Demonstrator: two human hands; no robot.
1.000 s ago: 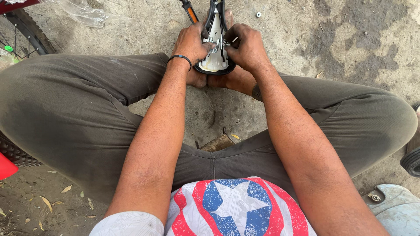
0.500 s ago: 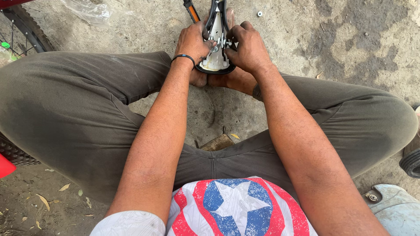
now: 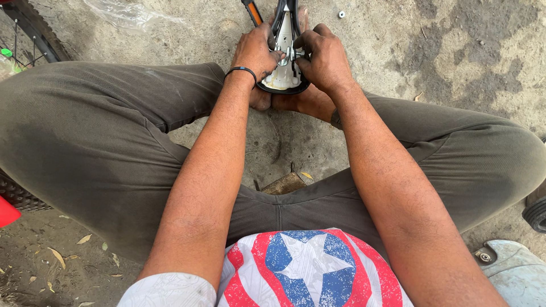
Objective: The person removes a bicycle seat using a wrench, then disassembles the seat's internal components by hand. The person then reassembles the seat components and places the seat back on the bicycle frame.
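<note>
Change: over the last second both hands have crept a little upward in the frame, fingers resettled on the clamp bolt [image 3: 291, 54]; fastener work goes on.
Saddle [image 3: 284, 62]: upturned, top centre, braced against the feet.
Left hand [image 3: 254, 52]: fingertips closed on the bolt's left end.
Right hand [image 3: 323, 57]: fingers pinching its right end, wrist bent inward.

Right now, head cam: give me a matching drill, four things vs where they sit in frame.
Things:
1. saddle
2. wheel
3. plastic bag
4. nut

Places:
A. on the ground, top right of the hands
B. far left edge, spokes showing
C. between the left hand and right hand
D. on the ground, top left, clear and crumpled

Pairs: 1-C, 2-B, 3-D, 4-A
</note>
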